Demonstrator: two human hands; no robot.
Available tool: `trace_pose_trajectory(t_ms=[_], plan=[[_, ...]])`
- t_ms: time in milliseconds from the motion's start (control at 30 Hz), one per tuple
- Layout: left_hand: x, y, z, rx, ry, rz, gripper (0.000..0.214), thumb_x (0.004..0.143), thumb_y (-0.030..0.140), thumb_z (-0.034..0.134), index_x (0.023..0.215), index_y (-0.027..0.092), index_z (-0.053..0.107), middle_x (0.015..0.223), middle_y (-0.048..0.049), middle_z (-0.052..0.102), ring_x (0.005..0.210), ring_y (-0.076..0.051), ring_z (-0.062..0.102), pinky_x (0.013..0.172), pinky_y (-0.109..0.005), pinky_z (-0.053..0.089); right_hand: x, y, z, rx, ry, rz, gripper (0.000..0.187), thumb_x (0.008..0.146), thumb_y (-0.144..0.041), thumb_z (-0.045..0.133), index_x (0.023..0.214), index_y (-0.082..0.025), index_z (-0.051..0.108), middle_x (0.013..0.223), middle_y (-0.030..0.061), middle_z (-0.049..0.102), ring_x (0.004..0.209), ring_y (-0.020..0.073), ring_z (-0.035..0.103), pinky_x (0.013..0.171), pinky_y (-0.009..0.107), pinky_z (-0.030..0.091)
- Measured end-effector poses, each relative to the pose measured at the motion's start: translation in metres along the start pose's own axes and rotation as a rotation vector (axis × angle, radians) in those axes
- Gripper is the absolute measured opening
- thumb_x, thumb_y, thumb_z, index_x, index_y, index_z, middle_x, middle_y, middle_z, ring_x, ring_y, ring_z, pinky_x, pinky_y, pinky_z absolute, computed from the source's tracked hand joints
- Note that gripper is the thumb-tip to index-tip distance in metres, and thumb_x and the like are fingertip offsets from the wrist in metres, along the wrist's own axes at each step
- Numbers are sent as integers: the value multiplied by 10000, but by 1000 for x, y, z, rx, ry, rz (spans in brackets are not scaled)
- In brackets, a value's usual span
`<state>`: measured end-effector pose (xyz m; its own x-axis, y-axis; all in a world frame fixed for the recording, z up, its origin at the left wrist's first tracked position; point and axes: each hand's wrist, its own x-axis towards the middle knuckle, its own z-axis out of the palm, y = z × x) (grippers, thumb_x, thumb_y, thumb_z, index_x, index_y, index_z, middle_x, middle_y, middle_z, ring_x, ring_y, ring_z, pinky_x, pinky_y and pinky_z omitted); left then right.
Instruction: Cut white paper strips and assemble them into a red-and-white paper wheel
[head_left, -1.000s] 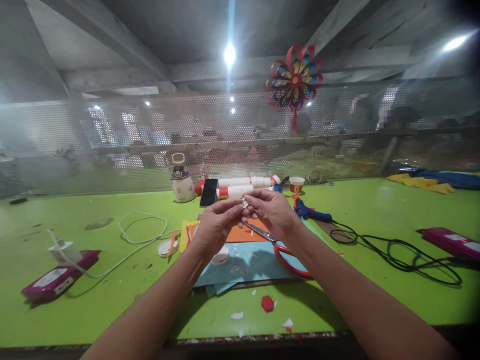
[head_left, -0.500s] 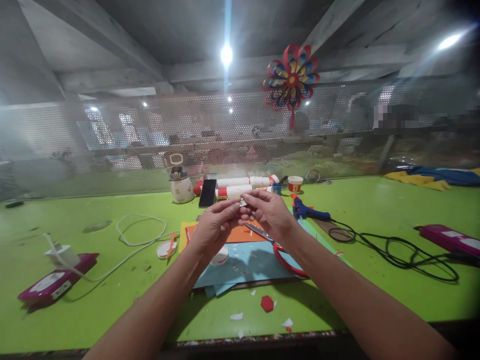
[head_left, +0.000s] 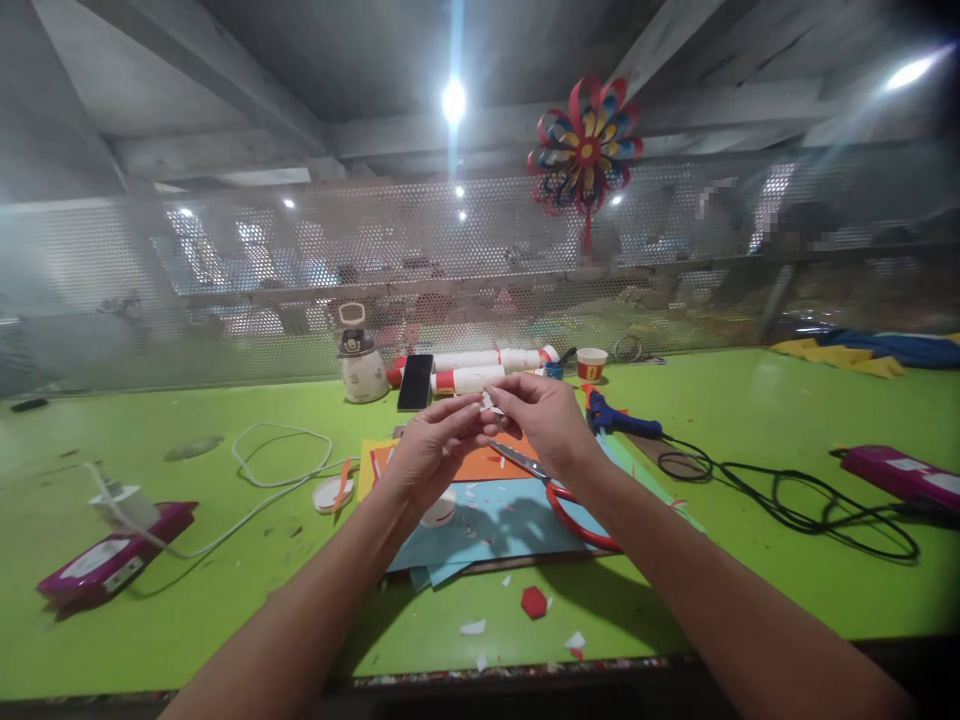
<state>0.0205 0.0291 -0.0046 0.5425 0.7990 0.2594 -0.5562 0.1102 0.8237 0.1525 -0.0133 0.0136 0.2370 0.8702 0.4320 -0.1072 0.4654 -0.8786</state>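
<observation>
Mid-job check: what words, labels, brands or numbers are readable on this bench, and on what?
No text here reads legibly.
On the left purple pack: a white label, print too blurred.
On the right purple pack: a white label, too blurred.
On the red cup: a yellow emblem, too small.
On the white tubes: red bands, no readable lettering.
On the small white piece pinched between left hand and right hand: no print visible.

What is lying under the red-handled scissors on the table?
The scissors rest on a light blue paper sheet, blades over an orange sheet. The right hand, pinching a white scrap with the left hand, and its forearm hide part of the handles.
</observation>
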Motion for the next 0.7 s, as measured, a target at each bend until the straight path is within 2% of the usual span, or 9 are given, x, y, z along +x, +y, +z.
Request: trace_pose_trajectory(t_ms=[267,467,700], plan=[[-2,6,0,-62,65,-3,156,690,89,700,846,96,699,712,-72,711,635,-113,658,605,-175,528,8,-2,-6,-226,78,-183,242,742,-272,643,944,-141,662,589,-54,540,437,59,430,426,215,376],[-1,1,-1,-48,-22,-26,153,690,106,709,841,89,693,711,-69,702,635,-112,653,602,-179,524,12,5,-5,-444,59,-313,137,784,-243,593,804,-141,681,667,15,624,580,126,545,557,271,464],[-1,-1,-1,-47,-36,-88,142,704,103,691,845,84,679,701,-63,690,621,-104,645,609,-176,520,11,6,-8,-694,38,-531,120,817,-183,552,828,-163,670,792,58,614,753,188,548,726,330,430]])
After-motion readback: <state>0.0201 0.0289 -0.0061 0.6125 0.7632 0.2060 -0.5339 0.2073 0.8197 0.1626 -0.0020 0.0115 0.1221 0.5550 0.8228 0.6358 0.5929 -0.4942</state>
